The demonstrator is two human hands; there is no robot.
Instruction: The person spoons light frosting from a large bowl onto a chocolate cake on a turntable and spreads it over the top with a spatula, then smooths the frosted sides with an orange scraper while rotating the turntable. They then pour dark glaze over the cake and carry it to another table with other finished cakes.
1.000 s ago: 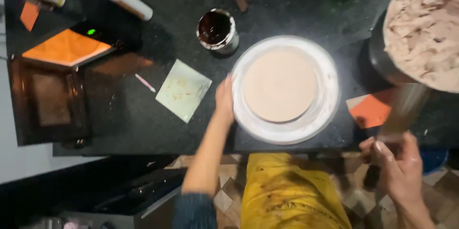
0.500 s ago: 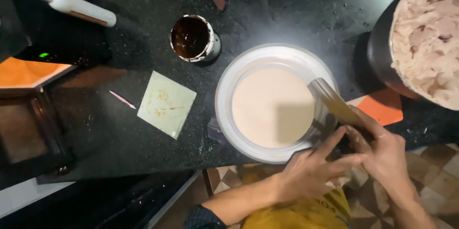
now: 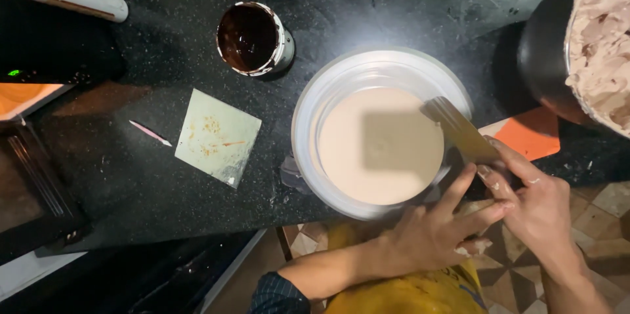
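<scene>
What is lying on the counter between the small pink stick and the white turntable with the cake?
A pale green square card, smeared with crumbs, lies there in the head view.

bare forearms, a dark checked rolled sleeve [image 3: 279, 294], yellow apron [image 3: 407, 294]

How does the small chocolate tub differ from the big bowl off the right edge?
The small tub is a pale cup holding dark, glossy brown sauce; the big bowl is dark-walled and holds pale, lumpy, whipped-looking cream. The small tub is much narrower and fully in view; the big bowl is far wider and cut off by the frame. Both stand open on the black counter, away from both hands.
</scene>
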